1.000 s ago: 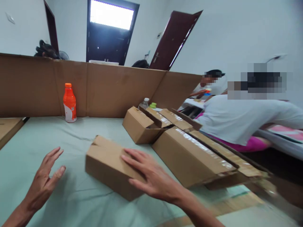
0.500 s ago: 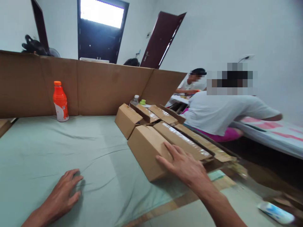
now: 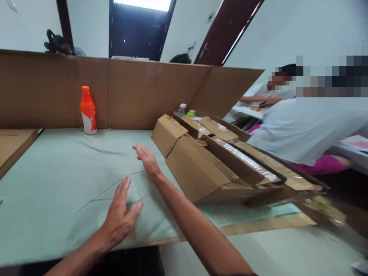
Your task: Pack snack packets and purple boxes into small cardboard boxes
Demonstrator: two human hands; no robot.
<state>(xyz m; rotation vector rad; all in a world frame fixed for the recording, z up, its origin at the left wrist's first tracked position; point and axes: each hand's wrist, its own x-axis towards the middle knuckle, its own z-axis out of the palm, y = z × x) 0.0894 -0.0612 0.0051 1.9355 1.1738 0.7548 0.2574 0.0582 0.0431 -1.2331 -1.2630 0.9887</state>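
Observation:
My left hand [image 3: 120, 212] is over the pale green cloth [image 3: 57, 184] at the near middle of the table, fingers stretched forward and thumb apart, holding nothing. Ahead and to its right, my right hand [image 3: 147, 161] reaches over the same cloth with its fingers extended, also holding nothing. Right of that hand and apart from it stands a cardboard box [image 3: 192, 168], its top flaps partly raised. Behind this box sits a smaller cardboard box [image 3: 168, 132]. Further right lie long cardboard boxes [image 3: 244, 159] with shiny tape along them.
A cardboard screen [image 3: 132, 94] stands along the back of the table. Before it is an orange bottle [image 3: 87, 111]; a clear bottle [image 3: 180, 111] and a green cap [image 3: 191, 113] show behind the boxes. At left lies flat cardboard [image 3: 14, 147]. A person in a white shirt [image 3: 310, 122] sits at right.
My right hand has left the cardboard box and swung left over the cloth. My left hand has moved right and forward. The near box's flaps now stand up, and the view has turned left.

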